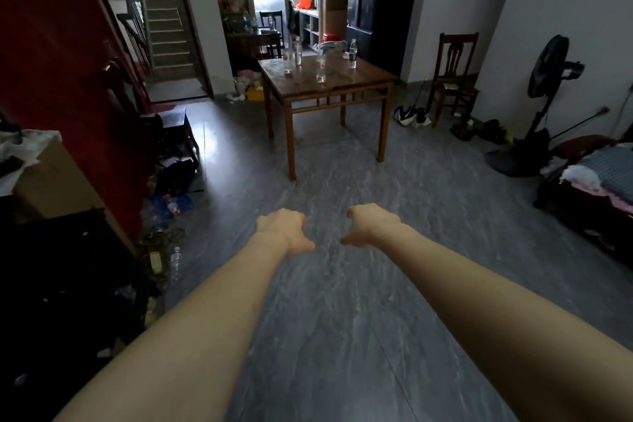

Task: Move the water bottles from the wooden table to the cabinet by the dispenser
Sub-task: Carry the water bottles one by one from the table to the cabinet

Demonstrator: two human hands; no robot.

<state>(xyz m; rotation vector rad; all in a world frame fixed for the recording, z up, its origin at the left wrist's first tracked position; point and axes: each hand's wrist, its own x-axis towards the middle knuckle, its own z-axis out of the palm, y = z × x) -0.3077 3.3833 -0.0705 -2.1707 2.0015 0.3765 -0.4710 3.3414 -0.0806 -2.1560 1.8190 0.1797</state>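
A wooden table (342,84) stands across the room ahead of me. Several clear water bottles stand on it: one near the middle (321,70), one with a green label at the right (352,54), and two at the left (298,51), (288,62). My left hand (286,229) and my right hand (368,225) are stretched out over the grey floor, far short of the table. Their fingers hang loosely curled downward and hold nothing. The cabinet and dispenser are not visible.
A red door (61,79) and dark clutter line the left side, with a bottle lying on the floor (175,262). A wooden chair (454,75), a standing fan (544,106) and a bed (599,181) are on the right. Grey floor stretches between me and the table.
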